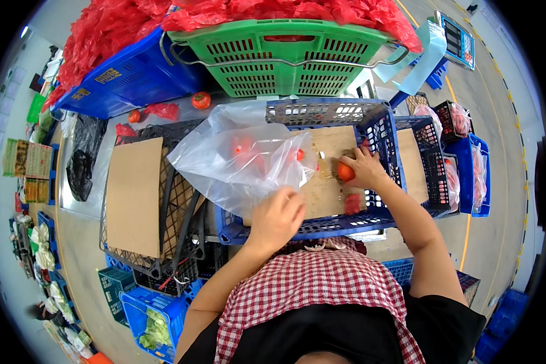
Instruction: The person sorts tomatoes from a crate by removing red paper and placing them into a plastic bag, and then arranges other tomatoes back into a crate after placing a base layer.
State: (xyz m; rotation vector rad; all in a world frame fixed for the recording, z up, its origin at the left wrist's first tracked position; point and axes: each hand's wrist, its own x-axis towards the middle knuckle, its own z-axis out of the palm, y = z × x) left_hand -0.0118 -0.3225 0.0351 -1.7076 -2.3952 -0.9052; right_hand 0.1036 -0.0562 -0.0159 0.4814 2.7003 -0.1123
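My right hand (pixel 365 169) has its fingers around a tomato (pixel 346 171) at the right side of a blue plastic crate (pixel 300 233). Cardboard (pixel 330 191) lines the crate's floor. A clear plastic bag (pixel 214 159) lies over the crate's left part with several tomatoes showing through it. My left hand (pixel 277 218) is at the bag's near edge, its fingers bent and slightly blurred; whether they pinch the plastic I cannot tell. A small red piece (pixel 352 204) lies on the cardboard near the crate's front wall.
A green crate (pixel 282 59) and a blue crate (pixel 136 77) heaped with red plastic bags stand behind. Two loose tomatoes, one larger (pixel 201 100), lie before them. Black crates with a cardboard sheet (pixel 134 195) are at left. A digital scale display (pixel 457 41) stands back right.
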